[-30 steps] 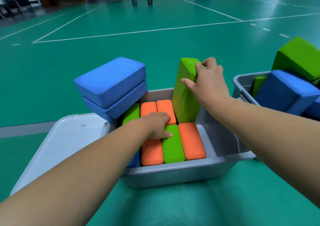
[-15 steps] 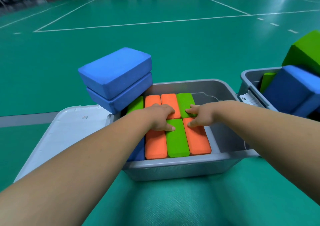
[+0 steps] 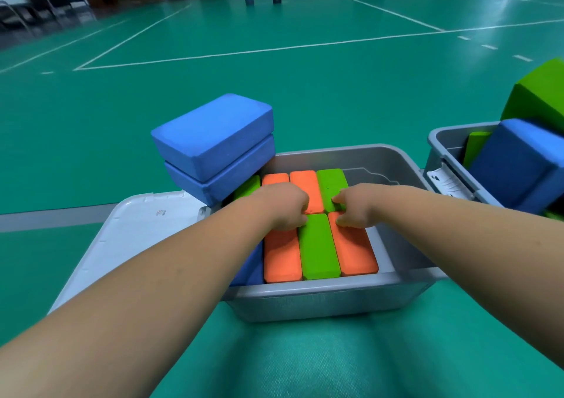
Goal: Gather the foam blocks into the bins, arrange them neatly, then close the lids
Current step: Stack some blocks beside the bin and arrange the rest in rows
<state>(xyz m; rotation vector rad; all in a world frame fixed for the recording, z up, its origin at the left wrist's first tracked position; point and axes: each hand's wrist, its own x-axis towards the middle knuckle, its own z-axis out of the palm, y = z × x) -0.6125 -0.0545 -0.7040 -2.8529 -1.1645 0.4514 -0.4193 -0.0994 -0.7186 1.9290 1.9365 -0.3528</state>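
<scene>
My left hand [image 3: 283, 207] and right hand [image 3: 355, 205] sit near each other but apart, fingers bent down onto the orange and green foam blocks [image 3: 319, 248] packed flat in the grey bin [image 3: 320, 289]. I cannot tell whether they grip. Two blue blocks [image 3: 213, 141] are stacked at 10 o'clock, and a second bin [image 3: 439, 137] stands at 3.

R bin [image 3: 451, 130] cut off at edge, lid label [image 3: 160, 213] unreadable, blue block [image 3: 251, 266] mostly behind L forearm [image 3: 183, 275]
</scene>
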